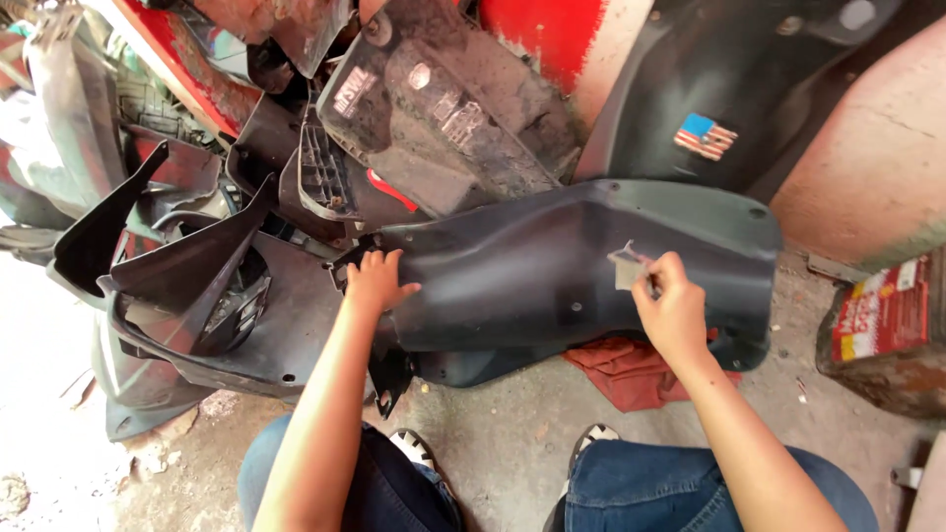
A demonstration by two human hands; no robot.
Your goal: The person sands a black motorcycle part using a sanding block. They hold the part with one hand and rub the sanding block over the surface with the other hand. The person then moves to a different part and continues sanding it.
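Right fingers: pinched together on a small pale scrap [628,268], which is pressed against the black plastic panel [552,266].
Left fingers: spread apart, laid flat on the panel's left end.
Right hand [673,310]: positioned right of the panel's centre, nearer the scrap.
Left hand [374,281]: bracing only.
Panel axis: the long axis is run left to right across the concrete floor [493,443], just ahead of the knees.
Scrap bearing: up and left of the right knuckles.
Surroundings: a red cloth [621,369] is tucked under the panel's near edge; other dark body panels [197,286] are stacked left and behind.
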